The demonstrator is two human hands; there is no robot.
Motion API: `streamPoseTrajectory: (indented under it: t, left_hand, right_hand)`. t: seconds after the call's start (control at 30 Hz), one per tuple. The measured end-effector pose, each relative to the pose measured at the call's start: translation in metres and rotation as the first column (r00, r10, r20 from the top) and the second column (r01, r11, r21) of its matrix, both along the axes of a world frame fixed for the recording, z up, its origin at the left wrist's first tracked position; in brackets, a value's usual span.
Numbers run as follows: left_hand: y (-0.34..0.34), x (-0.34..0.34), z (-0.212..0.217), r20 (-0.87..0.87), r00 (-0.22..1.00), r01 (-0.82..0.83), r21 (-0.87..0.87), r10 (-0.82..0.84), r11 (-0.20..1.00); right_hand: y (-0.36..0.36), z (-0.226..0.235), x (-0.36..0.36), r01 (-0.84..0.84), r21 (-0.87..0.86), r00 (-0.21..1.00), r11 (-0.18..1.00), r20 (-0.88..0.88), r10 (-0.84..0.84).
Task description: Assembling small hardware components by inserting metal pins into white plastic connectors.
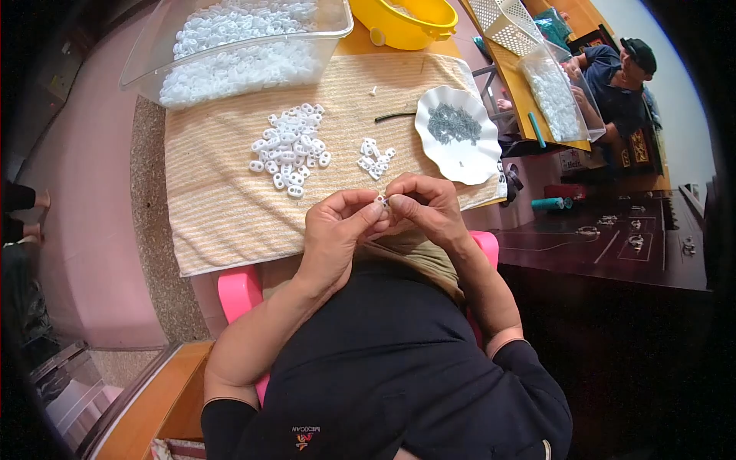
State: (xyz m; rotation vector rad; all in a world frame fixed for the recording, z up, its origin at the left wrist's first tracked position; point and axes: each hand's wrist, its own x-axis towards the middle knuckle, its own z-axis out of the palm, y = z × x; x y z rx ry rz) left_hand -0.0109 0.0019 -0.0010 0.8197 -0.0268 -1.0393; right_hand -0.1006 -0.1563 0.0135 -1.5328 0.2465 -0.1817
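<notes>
from afar i see a white pile (pixel 288 150) lying well left of the scalloped plate (pixel 481 164); nearer its lower left, the left hand (pixel 334 228) and right hand (pixel 432 215) pinch a small white piece (pixel 380 199), probably mid-fitting; next calls for steady fingertips.

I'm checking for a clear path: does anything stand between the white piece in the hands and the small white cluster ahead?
Nothing visible does. The left hand and right hand pinch the white piece; only cloth lies between it and the small white cluster. The black stick lies farther away.
</notes>
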Motion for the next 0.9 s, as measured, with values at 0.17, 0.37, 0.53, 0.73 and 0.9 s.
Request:
streamPoseTrajectory:
  t: [0.17, 0.37, 0.53, 0.73, 0.9]
  left_hand:
    - [0.000, 0.000, 0.000, 0.006, 1.000, -0.002, 0.003, 0.002, 1.000]
    - [0.001, -0.001, 0.002, -0.010, 1.000, -0.008, 0.002, 0.008, 1.000]
    - [0.000, -0.001, 0.002, -0.002, 1.000, -0.006, 0.006, 0.006, 1.000]
    - [0.000, -0.002, 0.001, 0.001, 1.000, -0.006, 0.028, 0.006, 1.000]
    - [0.000, -0.003, 0.000, -0.001, 1.000, -0.003, 0.045, 0.003, 0.999]
  right_hand:
    - [-0.001, -0.003, 0.000, 0.007, 0.003, 1.000, 1.000, -0.006, -0.007]
    - [0.000, -0.003, 0.000, 0.023, -0.007, 1.000, 1.000, -0.013, -0.023]
    - [0.000, -0.005, -0.001, 0.026, -0.016, 0.999, 1.000, -0.022, -0.026]
    - [-0.001, -0.008, 0.000, -0.005, -0.046, 1.000, 0.999, 0.007, 0.006]
    - [-0.001, -0.013, -0.001, 0.005, -0.055, 1.000, 0.998, 0.007, -0.005]
